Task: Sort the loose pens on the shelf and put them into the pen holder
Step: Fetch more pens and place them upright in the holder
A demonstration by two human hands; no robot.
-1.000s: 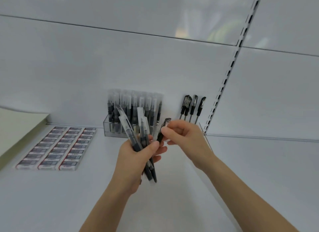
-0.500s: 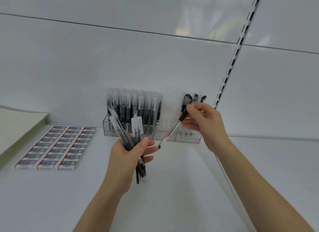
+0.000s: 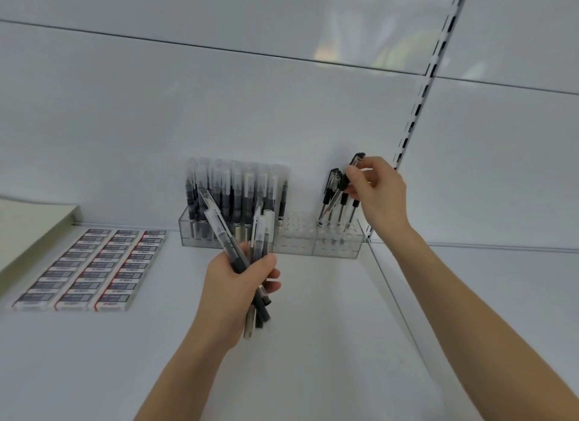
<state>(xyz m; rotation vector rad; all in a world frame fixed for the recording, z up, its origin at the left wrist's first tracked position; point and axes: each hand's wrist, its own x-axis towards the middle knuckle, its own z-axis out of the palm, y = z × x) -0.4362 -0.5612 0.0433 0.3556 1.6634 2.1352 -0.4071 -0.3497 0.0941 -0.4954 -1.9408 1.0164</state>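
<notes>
A clear acrylic pen holder (image 3: 335, 248) stands against the back wall of the white shelf. Its left part is packed with several capped clear pens (image 3: 238, 191); its right end holds a few black-capped pens (image 3: 332, 185). My left hand (image 3: 238, 282) grips a bundle of loose pens (image 3: 257, 242) in front of the holder. My right hand (image 3: 376, 191) pinches one black-capped pen (image 3: 336, 198) near its cap, the pen slanting down-left with its tip at the holder's right section.
A tray of boxed erasers (image 3: 91, 267) lies on the shelf at the left. A pale board (image 3: 28, 229) leans at the far left. A slotted upright rail (image 3: 416, 107) and a shelf divider (image 3: 394, 295) run along the right.
My right hand has carried the single pen up and right, from beside the bundle to the holder's right end, and its tip has come down to the holder. My left hand has stayed put with the bundle.
</notes>
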